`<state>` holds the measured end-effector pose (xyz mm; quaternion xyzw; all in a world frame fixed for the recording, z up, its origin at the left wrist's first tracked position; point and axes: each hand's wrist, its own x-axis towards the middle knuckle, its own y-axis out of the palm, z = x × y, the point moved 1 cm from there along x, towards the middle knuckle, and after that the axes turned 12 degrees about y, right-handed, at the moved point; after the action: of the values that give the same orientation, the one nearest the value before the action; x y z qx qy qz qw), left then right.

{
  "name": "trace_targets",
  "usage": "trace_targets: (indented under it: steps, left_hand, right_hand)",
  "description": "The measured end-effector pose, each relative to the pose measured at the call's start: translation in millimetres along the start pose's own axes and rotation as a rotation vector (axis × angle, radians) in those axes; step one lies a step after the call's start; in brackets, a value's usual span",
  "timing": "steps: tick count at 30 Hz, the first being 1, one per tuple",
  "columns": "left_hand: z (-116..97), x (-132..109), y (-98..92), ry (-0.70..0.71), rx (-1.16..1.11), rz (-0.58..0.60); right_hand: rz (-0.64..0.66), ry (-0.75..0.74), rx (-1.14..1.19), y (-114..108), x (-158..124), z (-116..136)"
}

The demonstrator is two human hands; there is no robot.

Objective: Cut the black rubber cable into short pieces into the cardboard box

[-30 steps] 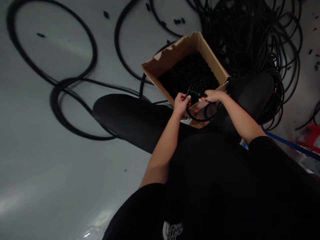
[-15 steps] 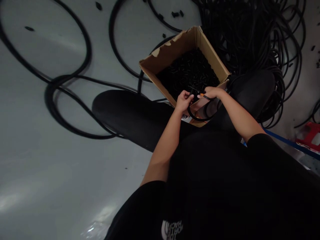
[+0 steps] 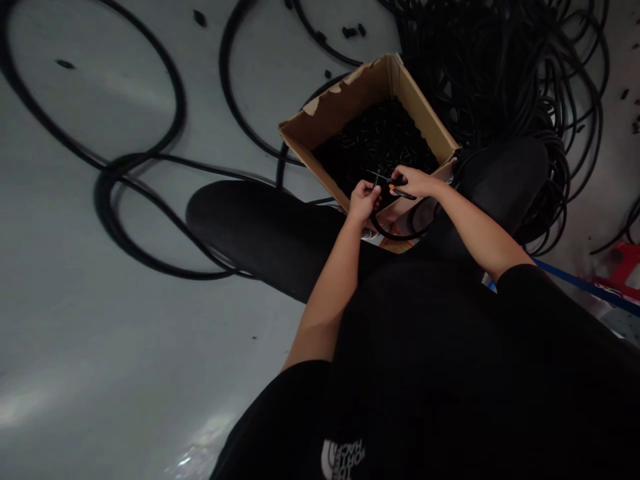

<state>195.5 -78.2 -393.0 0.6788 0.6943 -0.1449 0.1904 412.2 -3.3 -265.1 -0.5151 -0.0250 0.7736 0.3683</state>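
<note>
My left hand [image 3: 363,201] is closed around the end of a black rubber hose [image 3: 395,235] that loops down below both hands. My right hand [image 3: 414,181] grips a cutting tool with orange-and-black handles [image 3: 395,189], its blades pointing left toward the hose end. Both hands hover over the near edge of an open cardboard box [image 3: 350,100] filled with several short black hose pieces [image 3: 375,143]. The box stands on the floor between my black-trousered legs.
A big tangle of black hose [image 3: 505,67] lies behind and right of the box. Long hose loops [image 3: 145,160] sprawl over the grey floor at left, with small cut pieces [image 3: 353,31] scattered about. A blue strip [image 3: 575,283] and a red object [image 3: 625,267] sit at right.
My right hand has shifted slightly left and up with the cutter, closer to the hose end in my left hand. The view has barely moved.
</note>
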Motion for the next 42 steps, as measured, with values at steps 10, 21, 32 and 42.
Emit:
trace_targets:
  steps: [10,21,32,42]
  left_hand:
    - [5,1,-2.3,0.131,0.017,0.140]
    - [10,1,-0.4,0.163,0.030,0.156]
    - [23,4,1.2,0.037,0.110,0.033]
    - [20,0,-0.7,0.149,0.240,-0.013]
  right_hand:
    - [-0.036,0.042,-0.067,-3,-12,4]
    - [-0.081,0.002,-0.093,4,-7,-7]
    - [-0.102,0.080,-0.082,18,2,-2]
    - [-0.077,0.069,-0.184,20,3,0]
